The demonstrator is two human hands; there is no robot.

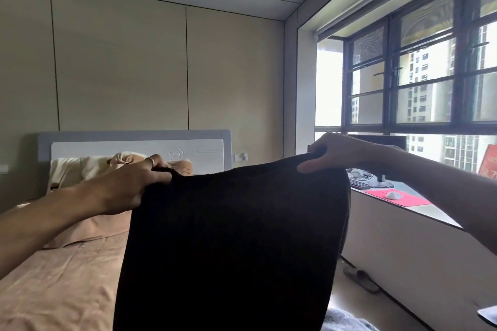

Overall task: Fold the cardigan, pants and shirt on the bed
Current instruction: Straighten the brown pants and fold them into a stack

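One black garment (pixel 231 244) hangs down the centre of the frame, held up by its top edge, its lower part running off the bottom; whether it is the pants, cardigan or shirt cannot be told. At centre left the left hand (pixel 131 185), a ring (pixel 151 161) on one finger, has its grip closed on the top left corner. Right of centre the right hand (pixel 330 153) has its grip pinched on the top right corner. Behind, at lower left, lies the bed (pixel 61 277) in tan sheets, pillows (pixel 80 169) against a white headboard (pixel 134 146). At right, the desk (pixel 430 213) below the window (pixel 430 75) carries a red mat (pixel 411 200), a mouse (pixel 394 195) and a keyboard (pixel 359 183).
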